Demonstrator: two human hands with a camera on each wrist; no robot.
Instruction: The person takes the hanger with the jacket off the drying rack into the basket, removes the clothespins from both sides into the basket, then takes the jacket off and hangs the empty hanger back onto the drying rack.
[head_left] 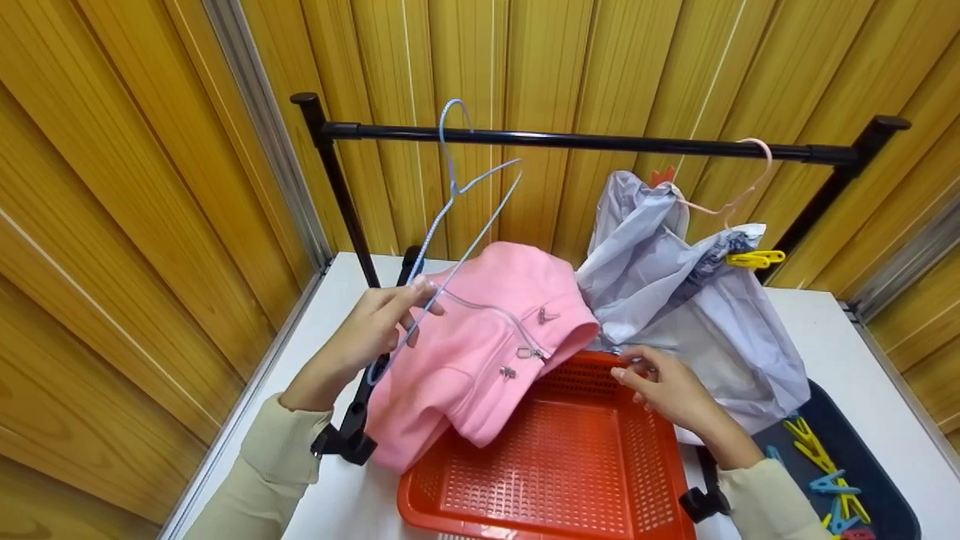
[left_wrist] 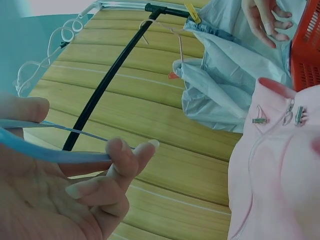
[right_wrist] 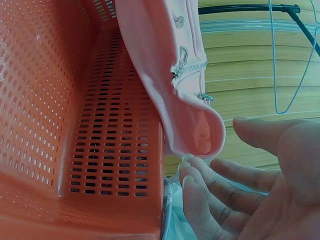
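Pale blue wire forms the hanger (head_left: 453,190) pinched between thumb and fingers of the left grip (head_left: 379,319); its hook rises above that grip to the black rail (head_left: 570,140), though I cannot tell whether it bears on it. The pink zip jacket (head_left: 480,322) lies just to the right of the left grip, its near part draped over the side of the red basket (head_left: 540,450). The right grip (head_left: 664,382) holds nothing, fingers loosely bent and thumb apart from them, near the basket's far right corner and just beside the jacket's collar. Beyond the right grip hangs a pale lilac garment (head_left: 682,300), with a yellow clip (head_left: 755,259) at its edge. Right of that grip, a dark tray (head_left: 862,427) holds coloured clothespins (head_left: 829,484). The white bench (head_left: 337,300) shows left of the left grip.
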